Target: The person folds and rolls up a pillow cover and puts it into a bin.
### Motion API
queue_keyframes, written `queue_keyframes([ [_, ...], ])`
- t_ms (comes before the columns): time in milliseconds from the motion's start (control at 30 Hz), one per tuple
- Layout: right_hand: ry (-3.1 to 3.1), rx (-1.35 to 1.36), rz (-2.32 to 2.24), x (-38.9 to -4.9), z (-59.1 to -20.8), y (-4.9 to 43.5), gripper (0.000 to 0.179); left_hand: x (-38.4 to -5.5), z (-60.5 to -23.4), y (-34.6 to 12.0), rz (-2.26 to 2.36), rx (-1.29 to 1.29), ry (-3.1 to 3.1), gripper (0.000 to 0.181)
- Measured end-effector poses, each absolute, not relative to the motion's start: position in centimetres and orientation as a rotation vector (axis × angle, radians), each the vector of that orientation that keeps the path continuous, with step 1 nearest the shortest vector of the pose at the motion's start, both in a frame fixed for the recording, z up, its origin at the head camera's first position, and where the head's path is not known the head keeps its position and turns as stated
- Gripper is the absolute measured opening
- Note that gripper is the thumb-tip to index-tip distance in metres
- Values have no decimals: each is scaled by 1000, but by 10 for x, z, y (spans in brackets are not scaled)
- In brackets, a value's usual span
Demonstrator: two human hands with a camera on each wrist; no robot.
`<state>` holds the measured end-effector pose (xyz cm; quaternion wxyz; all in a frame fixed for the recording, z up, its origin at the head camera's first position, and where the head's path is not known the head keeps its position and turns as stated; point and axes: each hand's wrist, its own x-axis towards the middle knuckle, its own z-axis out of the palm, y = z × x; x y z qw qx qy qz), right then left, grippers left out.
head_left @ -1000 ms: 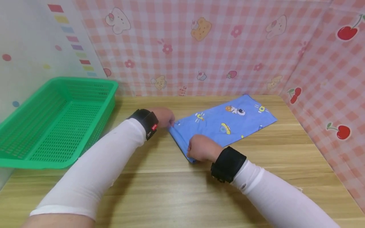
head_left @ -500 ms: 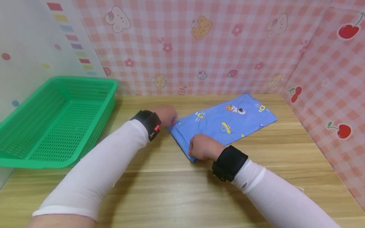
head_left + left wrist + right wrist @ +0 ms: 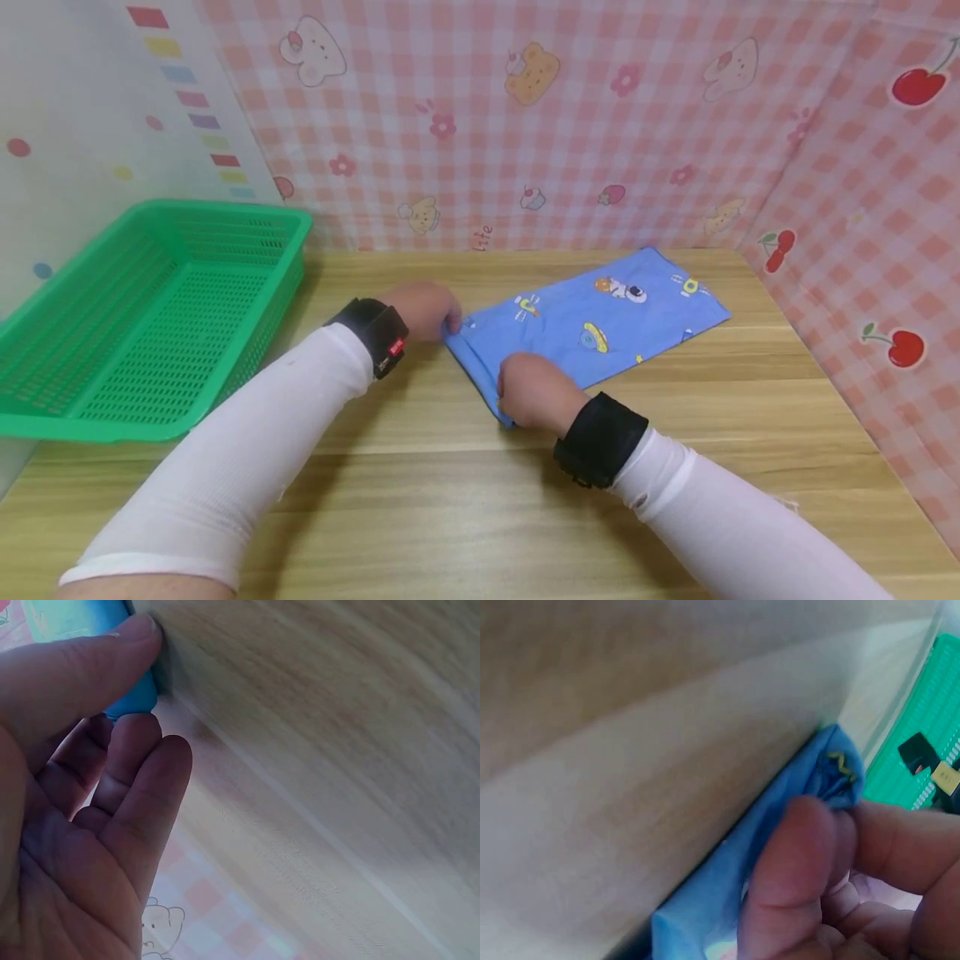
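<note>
A blue cloth (image 3: 570,325) printed with astronauts, rockets and saucers lies flat in a long strip, slanting away to the right. Its near left edge is rolled or folded over into a narrow band. At the far end of that band, my left hand (image 3: 423,310) pinches the corner; in the left wrist view the thumb (image 3: 90,671) lies over the blue edge, fingertips just below. My right hand (image 3: 536,392) grips the band's near end. The right wrist view shows its thumb and fingers pinching the rolled cloth (image 3: 712,889), with some yellow print at the tip.
A green plastic basket (image 3: 247,358) with perforated sides stands at the left on the wooden table (image 3: 420,508). Behind is a pink checked wall covering (image 3: 465,167); another checked panel (image 3: 847,275) borders the right side.
My left hand shifts slightly right, then back left to the band's far corner. The right hand stays at the near end, and the cloth lies nearly as before.
</note>
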<state>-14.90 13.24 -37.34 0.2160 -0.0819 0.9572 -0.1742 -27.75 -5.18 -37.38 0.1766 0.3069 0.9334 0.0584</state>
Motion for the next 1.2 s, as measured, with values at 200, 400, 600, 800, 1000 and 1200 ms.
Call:
queue_keyframes([
  [200,2787,-435,-360,-134,-376,128,7,-275,-372,-52,143,943,2631,17],
  [400,2842,-542,-304,-120,-373,120,8,-271,-372,-54,126,992,2629,18],
  [600,2845,-556,-259,-122,-377,117,2,-270,-373,-54,100,1000,2639,19],
  [800,2712,-369,-386,-136,-376,128,5,-274,-373,-48,13,1017,2611,20],
  [1000,2652,-298,-456,-146,-374,138,12,-280,-379,-48,43,1078,2579,19],
  [1200,2631,-279,-466,-149,-374,136,15,-281,-386,-57,172,1065,2646,14],
])
